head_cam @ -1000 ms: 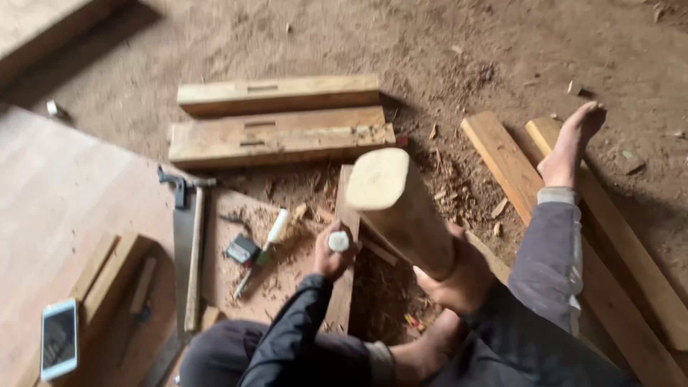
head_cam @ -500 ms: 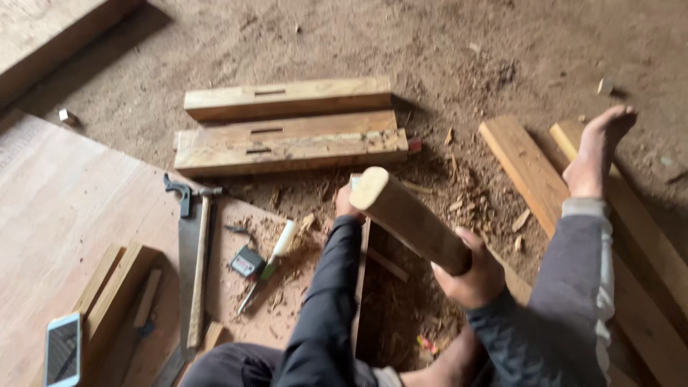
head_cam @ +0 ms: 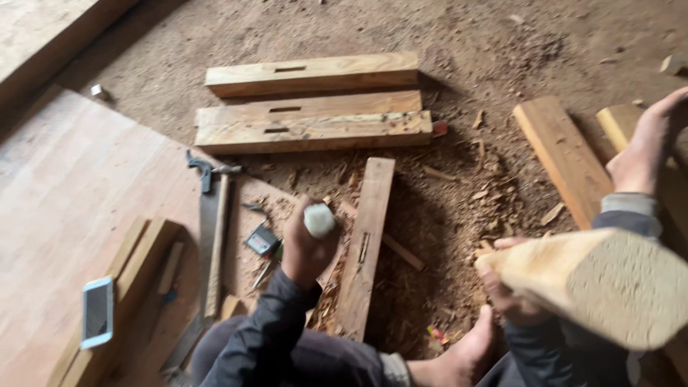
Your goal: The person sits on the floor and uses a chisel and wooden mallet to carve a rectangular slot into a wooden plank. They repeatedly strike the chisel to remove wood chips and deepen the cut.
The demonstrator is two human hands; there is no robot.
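Note:
My left hand (head_cam: 302, 251) is closed around a chisel with a white handle end (head_cam: 319, 220), held upright just left of a narrow plank (head_cam: 367, 244) that has a small slot cut in it. My right hand (head_cam: 510, 290) grips a thick wooden mallet (head_cam: 609, 287), which fills the lower right, blurred and close to the camera. The chisel's blade is hidden behind my hand. Wood chips and shavings (head_cam: 459, 215) lie around the plank. One of my bare feet (head_cam: 466, 351) rests near the plank's near end; the other (head_cam: 645, 147) lies on the planks at right.
Three slotted beams (head_cam: 312, 118) lie side by side beyond the plank. A hammer (head_cam: 217, 236), a handsaw (head_cam: 204, 215) and a small tool (head_cam: 262, 241) sit to the left, with a phone (head_cam: 97, 312) on wooden strips. Loose planks (head_cam: 562, 158) lie at right.
The mallet has come down from upright in front of me to low at the right. My left hand drew back from the plank's far end to its left side.

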